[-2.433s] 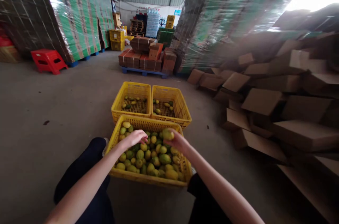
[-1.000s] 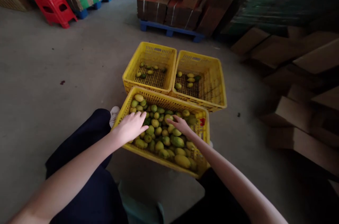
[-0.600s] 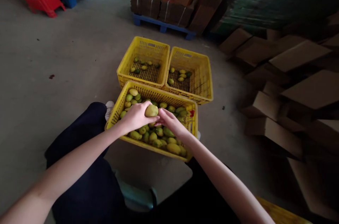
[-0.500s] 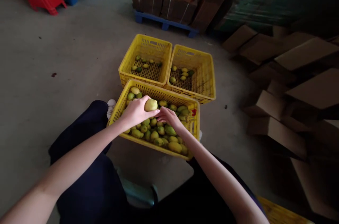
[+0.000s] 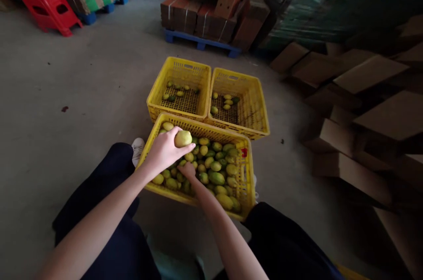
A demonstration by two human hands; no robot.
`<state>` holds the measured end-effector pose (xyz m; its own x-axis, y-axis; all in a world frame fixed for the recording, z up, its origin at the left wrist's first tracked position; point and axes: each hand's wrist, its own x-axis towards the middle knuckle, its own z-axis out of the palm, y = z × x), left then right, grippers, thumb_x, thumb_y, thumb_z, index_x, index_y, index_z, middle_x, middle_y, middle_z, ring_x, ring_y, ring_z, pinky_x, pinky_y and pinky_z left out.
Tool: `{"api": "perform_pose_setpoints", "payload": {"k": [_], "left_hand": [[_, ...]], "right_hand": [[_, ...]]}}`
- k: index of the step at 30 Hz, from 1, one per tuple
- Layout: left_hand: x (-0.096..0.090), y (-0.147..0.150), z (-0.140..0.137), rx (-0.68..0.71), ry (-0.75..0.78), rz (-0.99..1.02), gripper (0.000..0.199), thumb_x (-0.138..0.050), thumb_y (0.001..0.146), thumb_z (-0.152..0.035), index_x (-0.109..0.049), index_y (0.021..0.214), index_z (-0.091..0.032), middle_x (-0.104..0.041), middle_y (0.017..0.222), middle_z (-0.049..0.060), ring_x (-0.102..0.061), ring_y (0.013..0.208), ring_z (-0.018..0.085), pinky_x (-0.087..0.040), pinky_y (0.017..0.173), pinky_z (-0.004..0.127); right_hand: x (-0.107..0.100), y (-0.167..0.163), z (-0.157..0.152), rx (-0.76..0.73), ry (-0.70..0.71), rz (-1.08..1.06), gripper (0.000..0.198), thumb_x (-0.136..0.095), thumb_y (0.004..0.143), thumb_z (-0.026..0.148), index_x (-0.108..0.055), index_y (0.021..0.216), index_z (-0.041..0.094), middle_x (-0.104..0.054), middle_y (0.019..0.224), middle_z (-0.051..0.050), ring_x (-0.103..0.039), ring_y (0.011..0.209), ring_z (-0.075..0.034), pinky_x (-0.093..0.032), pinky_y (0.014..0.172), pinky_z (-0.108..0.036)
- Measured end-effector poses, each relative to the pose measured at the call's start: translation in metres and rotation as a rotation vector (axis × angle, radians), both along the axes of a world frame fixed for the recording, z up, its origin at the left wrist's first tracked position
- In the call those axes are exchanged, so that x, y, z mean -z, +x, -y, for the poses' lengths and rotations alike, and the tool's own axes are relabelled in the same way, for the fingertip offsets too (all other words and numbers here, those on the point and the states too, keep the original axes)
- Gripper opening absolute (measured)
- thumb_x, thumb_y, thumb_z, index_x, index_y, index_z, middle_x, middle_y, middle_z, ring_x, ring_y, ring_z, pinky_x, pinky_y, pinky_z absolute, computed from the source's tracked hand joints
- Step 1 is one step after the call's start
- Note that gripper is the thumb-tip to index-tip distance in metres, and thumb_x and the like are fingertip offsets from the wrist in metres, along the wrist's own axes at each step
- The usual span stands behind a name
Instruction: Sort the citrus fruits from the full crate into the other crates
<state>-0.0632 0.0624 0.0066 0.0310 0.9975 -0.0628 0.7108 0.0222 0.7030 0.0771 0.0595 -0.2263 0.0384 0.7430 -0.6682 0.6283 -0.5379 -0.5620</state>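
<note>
My left hand (image 5: 165, 148) is closed around a pale yellow lemon (image 5: 183, 139), held above the front yellow crate (image 5: 248, 174). Many green and yellow lemons (image 5: 216, 177) lie in that crate. Lower down, my right hand (image 5: 187, 169) reaches in among them, just below the left hand. Its fingers look curled downward, but their tips are hidden, so whatever they grip does not show.
Behind the front crate stand a left yellow crate (image 5: 158, 81) and a right yellow crate (image 5: 259, 99), each with several lemons on its bottom. Cardboard boxes (image 5: 357, 174) crowd the right side. A blue pallet (image 5: 201, 42) and a red stool (image 5: 48, 6) are farther back.
My right hand has moved left and down from beside the held lemon to the lemons in the front crate. My left hand keeps its lemon. The camera view has tilted up slightly.
</note>
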Motion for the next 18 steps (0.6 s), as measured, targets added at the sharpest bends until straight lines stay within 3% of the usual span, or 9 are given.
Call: {"api": "perform_pose_setpoints", "payload": {"k": [3, 5, 8, 12, 15, 18], "left_hand": [[0.000, 0.001, -0.003, 0.014, -0.021, 0.049, 0.044, -0.066, 0.078, -0.054, -0.063, 0.103, -0.018, -0.072, 0.091, 0.007, -0.067, 0.090, 0.026, -0.049, 0.076, 0.032], [-0.001, 0.002, -0.003, 0.053, -0.066, 0.130, 0.042, -0.064, 0.079, -0.055, -0.061, 0.100, -0.018, -0.070, 0.088, 0.006, -0.066, 0.087, 0.024, -0.048, 0.075, 0.031], [-0.003, 0.009, -0.003, 0.091, -0.158, 0.358, 0.041, -0.066, 0.077, -0.054, -0.059, 0.097, -0.019, -0.066, 0.086, 0.003, -0.063, 0.080, 0.020, -0.047, 0.070, 0.028], [-0.004, 0.023, -0.003, 0.056, -0.319, 0.706, 0.050, -0.068, 0.073, -0.053, -0.054, 0.105, -0.017, -0.063, 0.092, 0.004, -0.061, 0.077, 0.016, -0.048, 0.066, 0.026], [0.001, 0.036, -0.003, 0.064, -0.382, 0.796, 0.049, -0.069, 0.074, -0.048, -0.053, 0.110, -0.018, -0.063, 0.099, 0.004, -0.061, 0.086, 0.016, -0.049, 0.073, 0.026], [0.007, 0.051, -0.003, 0.059, -0.434, 0.933, 0.035, -0.062, 0.082, -0.043, -0.053, 0.107, -0.019, -0.064, 0.099, 0.004, -0.062, 0.090, 0.016, -0.050, 0.075, 0.026]], "right_hand": [[-0.014, 0.009, -0.007, -0.040, 0.047, 0.018, 0.033, -0.062, 0.092, 0.035, -0.060, 0.120, 0.017, -0.062, 0.121, -0.009, -0.064, 0.104, -0.023, -0.055, 0.087, -0.043], [-0.035, 0.020, -0.018, -0.064, 0.123, 0.017, 0.032, -0.072, 0.082, 0.034, -0.064, 0.107, 0.016, -0.067, 0.108, -0.008, -0.065, 0.101, -0.025, -0.053, 0.085, -0.039], [-0.085, 0.044, -0.038, -0.075, 0.272, 0.017, 0.041, -0.082, 0.064, 0.029, -0.063, 0.098, 0.016, -0.070, 0.095, -0.007, -0.064, 0.100, -0.028, -0.050, 0.084, -0.036], [-0.164, 0.078, -0.037, -0.021, 0.451, -0.035, 0.048, -0.083, 0.057, 0.035, -0.059, 0.096, 0.020, -0.069, 0.092, -0.002, -0.063, 0.092, -0.024, -0.050, 0.081, -0.034], [-0.205, 0.095, -0.008, 0.214, 0.510, -0.435, 0.047, -0.082, 0.058, 0.042, -0.062, 0.094, 0.020, -0.070, 0.088, -0.002, -0.063, 0.079, -0.020, -0.050, 0.067, -0.031], [-0.215, 0.101, 0.020, 0.404, 0.458, -0.807, 0.042, -0.081, 0.062, 0.046, -0.066, 0.091, 0.020, -0.071, 0.084, -0.003, -0.061, 0.070, -0.018, -0.045, 0.055, -0.027]]}}
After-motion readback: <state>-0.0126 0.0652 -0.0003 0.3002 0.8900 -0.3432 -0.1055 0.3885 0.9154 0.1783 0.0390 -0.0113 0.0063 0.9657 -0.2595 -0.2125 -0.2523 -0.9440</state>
